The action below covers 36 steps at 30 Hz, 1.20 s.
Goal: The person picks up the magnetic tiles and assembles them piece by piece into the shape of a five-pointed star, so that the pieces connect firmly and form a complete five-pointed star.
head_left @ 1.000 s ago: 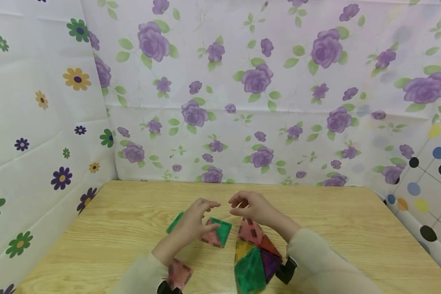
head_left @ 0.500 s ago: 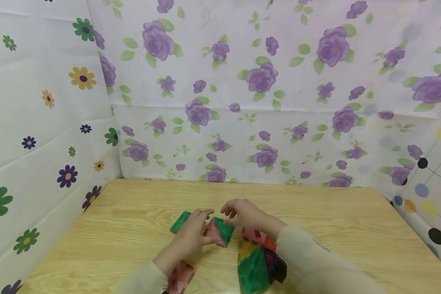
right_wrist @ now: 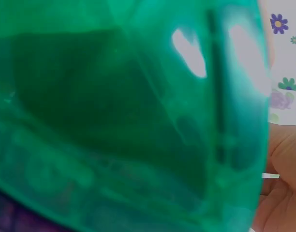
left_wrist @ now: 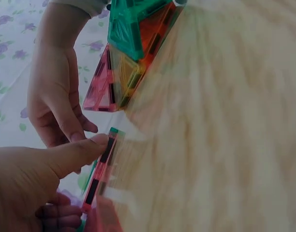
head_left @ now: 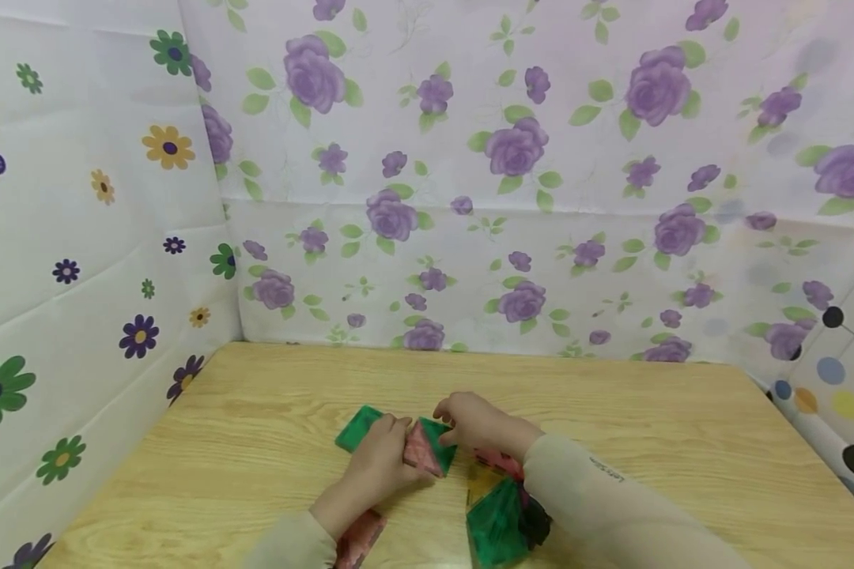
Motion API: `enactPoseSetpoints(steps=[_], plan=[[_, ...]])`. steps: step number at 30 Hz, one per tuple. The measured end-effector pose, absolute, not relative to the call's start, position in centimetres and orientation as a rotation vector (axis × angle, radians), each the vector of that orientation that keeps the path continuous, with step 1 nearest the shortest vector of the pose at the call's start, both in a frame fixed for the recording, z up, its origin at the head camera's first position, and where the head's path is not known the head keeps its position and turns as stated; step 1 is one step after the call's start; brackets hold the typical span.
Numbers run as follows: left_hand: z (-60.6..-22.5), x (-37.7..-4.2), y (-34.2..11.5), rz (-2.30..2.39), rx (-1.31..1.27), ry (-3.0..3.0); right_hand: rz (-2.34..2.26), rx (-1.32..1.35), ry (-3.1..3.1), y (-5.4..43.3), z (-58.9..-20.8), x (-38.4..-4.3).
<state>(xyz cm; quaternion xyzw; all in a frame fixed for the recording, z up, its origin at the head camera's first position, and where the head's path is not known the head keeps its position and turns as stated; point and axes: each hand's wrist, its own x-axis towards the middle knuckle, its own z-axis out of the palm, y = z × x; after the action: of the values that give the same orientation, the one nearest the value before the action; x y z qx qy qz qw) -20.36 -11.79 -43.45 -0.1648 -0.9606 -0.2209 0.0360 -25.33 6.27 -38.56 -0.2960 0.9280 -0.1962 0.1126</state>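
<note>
A pink triangular magnetic tile [head_left: 421,452] and a green triangular magnetic tile [head_left: 435,433] lie edge to edge, forming a flat diamond on the table. My left hand [head_left: 379,468] grips the pink one, its thumb along the near edge and fingers at the far left side. In the left wrist view, that thumb rests at the tile's dark-striped edge [left_wrist: 98,176]. From the right, my right hand [head_left: 478,423] pinches the green tile with thumb and fingertips at its upper corner. Its wrist view is mostly filled by a large green tile [right_wrist: 114,121].
A joined cluster of tiles stands under my right forearm, with a green piece [head_left: 498,525], a yellow piece [head_left: 479,479] and a pink piece [head_left: 496,460]. Another green tile [head_left: 358,427] lies behind my left hand, and a pink tile [head_left: 359,541] beside the left sleeve.
My right hand has come down and leftward onto the green triangle. The left hand has closed in on the pink triangle from the left. The view has shifted slightly.
</note>
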Motion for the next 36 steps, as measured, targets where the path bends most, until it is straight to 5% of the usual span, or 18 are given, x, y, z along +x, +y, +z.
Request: enactPoseSetpoints(steps=[11, 36], plan=[[-44.2, -20.3, -11.1, -0.533, -0.464, -2.898, -0.434, -0.793, 2.776, 5.5, -39.1, -25.9], [-44.9, -20.1, -11.0, -0.851, -0.433, -2.855, -0.888, -0.732, 2.732, 6.4, -40.3, -26.3]])
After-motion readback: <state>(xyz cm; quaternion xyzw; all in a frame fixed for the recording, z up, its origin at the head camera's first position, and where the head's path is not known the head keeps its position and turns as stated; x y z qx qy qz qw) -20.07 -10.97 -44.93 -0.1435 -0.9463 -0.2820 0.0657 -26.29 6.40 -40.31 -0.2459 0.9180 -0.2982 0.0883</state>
